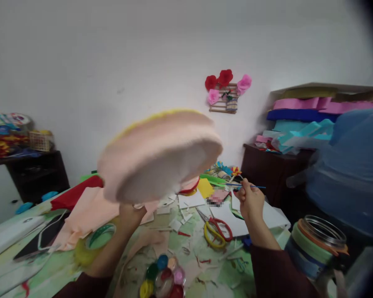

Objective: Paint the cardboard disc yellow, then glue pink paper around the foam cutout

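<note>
My left hand (130,217) grips a large, shallow round peach paper-covered drum shape (161,140) by its lower edge. Blurred and tilted, it shows a yellow far rim and a pale hollow or recessed face turned toward me; some left fingers are hidden by it. To the right, my right hand (250,198) is closed around a thin blue-handled paintbrush (257,187), raised above the table with its thin end pointing left. Paint pots (162,261) in several colours sit in a ring at the table's near edge. Scissors (216,231) with red and yellow handles lie between my arms.
Paper scraps cover the green-patterned table (202,269). Tape rolls (101,238), peach crepe paper (87,215) and a white device (14,236) lie left. A glass jar (320,244) stands right, near a large blue water bottle (348,174). Paper flowers (226,77) hang on the wall.
</note>
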Tool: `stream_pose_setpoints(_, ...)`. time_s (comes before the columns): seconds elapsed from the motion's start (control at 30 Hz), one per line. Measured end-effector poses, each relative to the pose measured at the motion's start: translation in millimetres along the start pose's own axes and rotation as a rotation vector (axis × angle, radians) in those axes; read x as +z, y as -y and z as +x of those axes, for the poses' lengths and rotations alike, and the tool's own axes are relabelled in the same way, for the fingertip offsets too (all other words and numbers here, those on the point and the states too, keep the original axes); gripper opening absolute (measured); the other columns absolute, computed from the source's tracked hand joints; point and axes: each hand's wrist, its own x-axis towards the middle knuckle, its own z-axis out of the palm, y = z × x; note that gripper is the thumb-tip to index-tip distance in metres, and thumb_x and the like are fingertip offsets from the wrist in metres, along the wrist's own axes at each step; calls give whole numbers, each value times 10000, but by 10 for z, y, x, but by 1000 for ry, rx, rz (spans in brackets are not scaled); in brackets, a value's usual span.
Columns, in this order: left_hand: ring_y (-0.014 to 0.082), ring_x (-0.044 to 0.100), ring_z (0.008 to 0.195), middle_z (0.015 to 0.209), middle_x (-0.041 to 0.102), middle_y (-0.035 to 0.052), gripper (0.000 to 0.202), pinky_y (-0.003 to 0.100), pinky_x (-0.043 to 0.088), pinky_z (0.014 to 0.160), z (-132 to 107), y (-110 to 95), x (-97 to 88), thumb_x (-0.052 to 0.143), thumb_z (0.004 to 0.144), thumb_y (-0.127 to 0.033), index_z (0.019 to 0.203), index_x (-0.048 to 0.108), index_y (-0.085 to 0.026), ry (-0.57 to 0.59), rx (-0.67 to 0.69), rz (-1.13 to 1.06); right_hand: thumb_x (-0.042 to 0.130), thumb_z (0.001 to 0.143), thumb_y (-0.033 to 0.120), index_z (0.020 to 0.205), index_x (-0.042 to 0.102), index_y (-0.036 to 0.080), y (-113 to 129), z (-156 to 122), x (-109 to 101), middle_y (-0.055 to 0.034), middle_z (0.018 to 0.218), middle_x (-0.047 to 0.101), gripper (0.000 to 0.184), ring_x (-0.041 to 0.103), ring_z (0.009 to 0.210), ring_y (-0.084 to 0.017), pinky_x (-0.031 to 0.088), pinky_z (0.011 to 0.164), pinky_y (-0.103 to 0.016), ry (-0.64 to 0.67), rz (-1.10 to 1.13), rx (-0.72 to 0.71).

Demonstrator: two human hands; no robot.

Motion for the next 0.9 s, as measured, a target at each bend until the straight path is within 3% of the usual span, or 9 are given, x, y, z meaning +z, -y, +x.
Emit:
stream_pose_setpoints(0.07, 206, 609, 596, 615, 661, 3, 276, 285, 485, 557, 20, -106, 92, 790, 532, -328, 725, 656, -183, -7, -107, -115, 843, 509, 596, 626, 522, 182, 20, -16, 11, 147, 383, 318, 537, 233, 342, -13, 188, 359, -176, 5, 8, -32)
stream_pose_setpoints(0.2, 179, 635, 703, 766, 700, 3, 383, 265, 503, 656, 14, -317, 321, 811, 509, -253, 851, 662, -167, 63, -347, -654, 824, 545, 604, 616, 548, 169, -7, -46, 14, 150, 406, 270, 520, 195, 359, -13, 153, 369, -176, 39, -19, -65)
stream_pose_setpoints(0.3, 164, 645, 723, 778, 703, 0, 412, 257, 507, 685, -36, -418, 482, 836, 515, -239, 883, 665, -170, 127, -490, -835, 814, 568, 599, 637, 594, 161, -65, -52, 13, 97, 449, 397, 495, 303, 406, -44, 233, 400, -193, 73, -80, -95)
stream_pose_setpoints(0.47, 129, 616, 636, 705, 680, -12, 434, 216, 484, 590, -177, -426, 646, 865, 473, -240, 852, 671, -156, 230, -615, -846, 749, 655, 607, 755, 678, 159, -63, -34, -12, -25, 677, 659, 464, 543, 627, -136, 437, 613, -272, 93, -227, -184)
stream_pose_setpoints(0.63, 117, 609, 594, 683, 670, -24, 440, 215, 493, 568, -221, -319, 629, 881, 472, -268, 831, 654, -156, 214, -656, -782, 693, 730, 564, 869, 666, 185, 76, -47, -37, -61, 863, 732, 405, 647, 853, -212, 472, 861, -383, 86, -325, -301)
stream_pose_setpoints(0.77, 139, 621, 597, 676, 661, -24, 468, 247, 517, 578, -97, -339, 589, 877, 460, -285, 841, 639, -154, 212, -653, -749, 650, 781, 541, 885, 654, 191, 168, -140, -18, -73, 879, 739, 365, 664, 883, -237, 476, 881, -419, 81, -387, -381)
stream_pose_setpoints(0.9, 162, 622, 620, 707, 665, -13, 445, 268, 515, 566, -7, -440, 617, 849, 536, -299, 894, 626, -157, 243, -550, -742, 677, 776, 489, 866, 666, 190, 224, -228, 0, -74, 854, 727, 313, 653, 846, -240, 477, 842, -409, 75, -455, -451)
